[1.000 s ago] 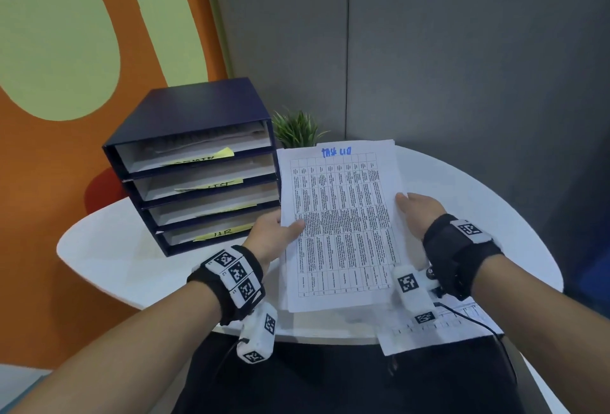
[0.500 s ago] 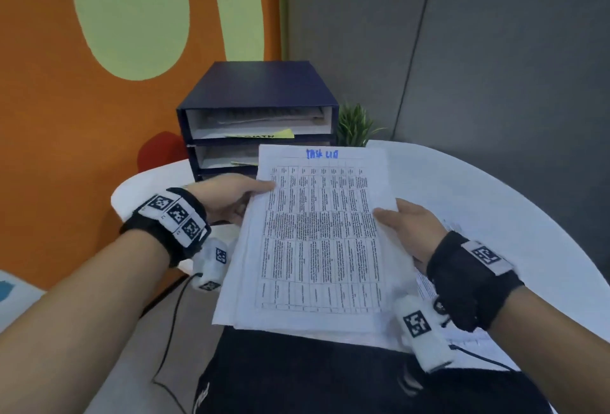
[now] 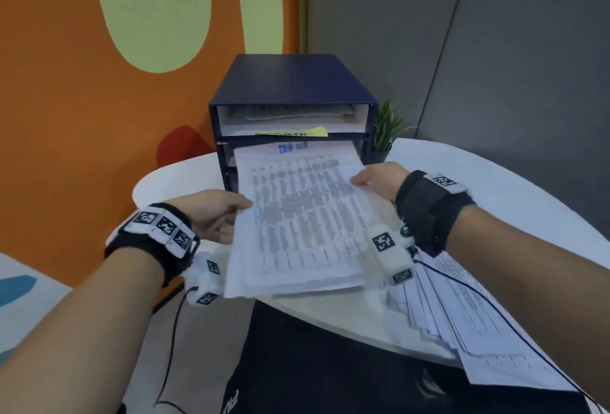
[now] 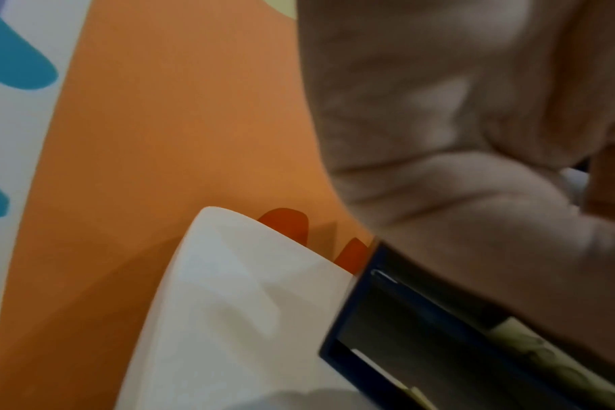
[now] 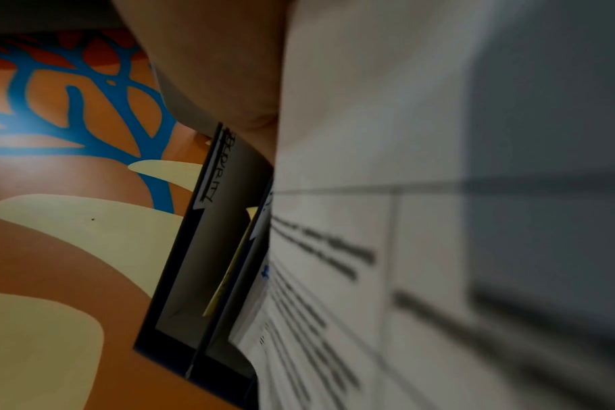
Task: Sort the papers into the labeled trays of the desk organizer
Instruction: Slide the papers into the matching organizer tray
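A dark blue desk organizer stands at the back of the white round table, its trays marked with yellow labels. Both hands hold a stack of printed papers with blue handwriting on top. The stack's far edge sits at the mouth of the second tray from the top. My left hand pinches the stack's left edge, thumb on top. My right hand grips its right edge. The right wrist view shows the papers beside the organizer's front. The left wrist view shows the fingers curled above the organizer.
More printed sheets lie fanned on the table's near right edge. A small green potted plant stands right of the organizer. An orange and green wall is on the left, grey panels behind. The top tray holds papers.
The stack has gone forward and up from in front of my chest to the second tray's opening, both hands travelling with it. The view has swung to face the organizer head-on.
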Demonstrator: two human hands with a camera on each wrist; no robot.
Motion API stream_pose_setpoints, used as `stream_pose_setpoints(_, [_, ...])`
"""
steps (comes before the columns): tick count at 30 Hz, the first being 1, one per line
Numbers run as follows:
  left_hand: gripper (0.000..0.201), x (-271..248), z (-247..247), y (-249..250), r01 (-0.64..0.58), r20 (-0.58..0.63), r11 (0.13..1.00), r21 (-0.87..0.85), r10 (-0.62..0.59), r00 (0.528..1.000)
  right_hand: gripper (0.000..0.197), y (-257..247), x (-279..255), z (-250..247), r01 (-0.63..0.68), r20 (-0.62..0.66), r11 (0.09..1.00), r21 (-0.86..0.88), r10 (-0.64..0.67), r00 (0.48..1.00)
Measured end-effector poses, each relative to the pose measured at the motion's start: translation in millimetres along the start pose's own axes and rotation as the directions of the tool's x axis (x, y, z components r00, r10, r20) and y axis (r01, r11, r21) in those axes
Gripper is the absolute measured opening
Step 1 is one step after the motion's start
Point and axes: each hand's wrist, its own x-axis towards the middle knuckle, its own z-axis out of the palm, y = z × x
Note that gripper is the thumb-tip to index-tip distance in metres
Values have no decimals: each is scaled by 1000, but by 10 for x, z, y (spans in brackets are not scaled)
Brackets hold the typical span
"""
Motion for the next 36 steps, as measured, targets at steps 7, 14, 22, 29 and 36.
stream_pose_setpoints(7, [70,-130,41,183,-184,190,979,-91,199,961,37,-29,117,7,94,-148,947,309,-49,988])
stream_pose_setpoints(14, [32,-98,-138,151,-267,-87,945,-187,255,963,36,-2,196,226,-139,81,808,572,113,990])
stream_pose_setpoints(22, [15,-183,-26,119,-317,-279,907,-276,240,930,10,40,316,421,-100,17,698,709,125,992])
stream_pose_setpoints(29, [26,-206,60,226,-275,-147,945,-176,251,957,16,102,285,255,54,-178,741,669,90,980])
stream_pose_setpoints(36, [21,-113,77,410,-334,-246,896,-294,267,932,27,-224,328,378,33,-173,609,793,173,970])
